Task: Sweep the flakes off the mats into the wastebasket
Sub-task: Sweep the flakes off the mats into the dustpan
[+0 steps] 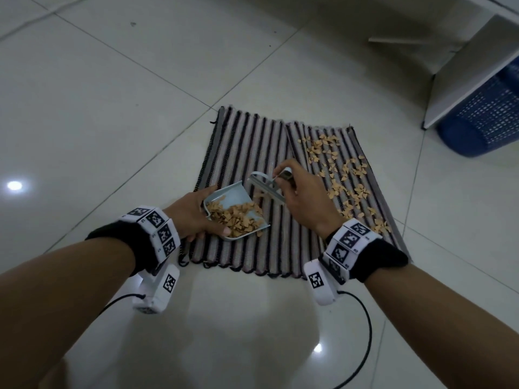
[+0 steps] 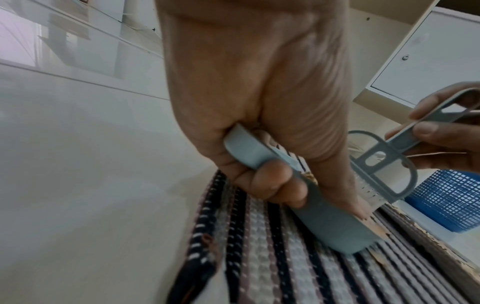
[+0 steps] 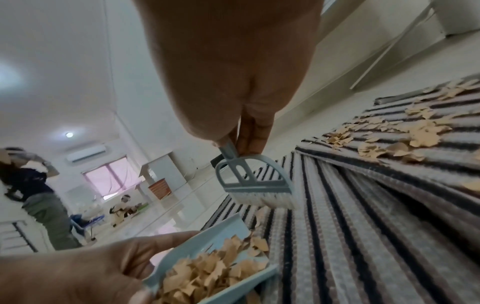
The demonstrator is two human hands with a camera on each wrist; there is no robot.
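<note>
Two striped mats lie side by side on the tiled floor, the left mat (image 1: 247, 164) and the right mat (image 1: 337, 175). My left hand (image 1: 193, 217) grips a light blue dustpan (image 1: 230, 197) heaped with tan flakes (image 1: 238, 217), resting on the left mat. My right hand (image 1: 297, 192) pinches the handle of a small blue brush (image 1: 266, 186), held just beyond the pan's mouth; its white bristles (image 3: 262, 198) hover over the mat. Many flakes (image 1: 339, 175) are scattered over the right mat. The blue mesh wastebasket (image 1: 488, 113) stands at the far right.
A white cabinet panel (image 1: 471, 68) leans over the wastebasket and partly covers it. Glossy floor tiles (image 1: 112, 108) surround the mats. Cables (image 1: 362, 318) trail from my wrist cameras. In the right wrist view a person (image 3: 39, 195) stands far off in the room.
</note>
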